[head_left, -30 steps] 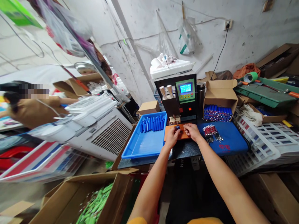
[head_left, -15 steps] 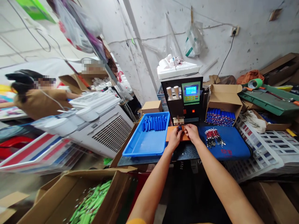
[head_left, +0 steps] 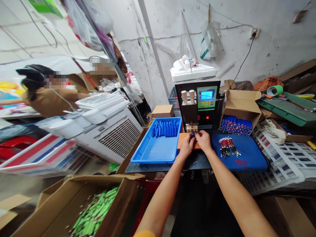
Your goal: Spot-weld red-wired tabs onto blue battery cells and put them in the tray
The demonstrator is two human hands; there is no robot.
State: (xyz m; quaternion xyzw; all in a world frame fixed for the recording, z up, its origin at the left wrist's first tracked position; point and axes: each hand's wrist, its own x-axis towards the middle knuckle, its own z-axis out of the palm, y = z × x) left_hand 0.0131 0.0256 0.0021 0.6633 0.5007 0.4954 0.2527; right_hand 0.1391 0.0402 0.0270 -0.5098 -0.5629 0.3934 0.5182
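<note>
My left hand [head_left: 187,145] and my right hand [head_left: 203,140] meet over an orange pad [head_left: 181,140] in front of a black spot-welding machine [head_left: 198,106]. Together they pinch a small blue battery cell [head_left: 193,134] right under the machine's welding tips [head_left: 192,126]. A blue tray [head_left: 158,146] with a row of blue cells lies left of my hands. To the right, a bunch of red and black wire leads [head_left: 228,146] rests on a blue mat [head_left: 240,154]. An open carton of blue cells [head_left: 236,123] stands behind the mat.
A cardboard box of green cells [head_left: 93,215] sits at the lower left. A white ribbed appliance [head_left: 108,133] stands left of the bench. White plastic crates [head_left: 283,158] and a green board [head_left: 287,107] fill the right. Another person in brown [head_left: 49,98] works at far left.
Both hands have moved the blue cell forward from the orange pad up to the welding tips. My head has turned slightly left, shifting the bench to the right in view.
</note>
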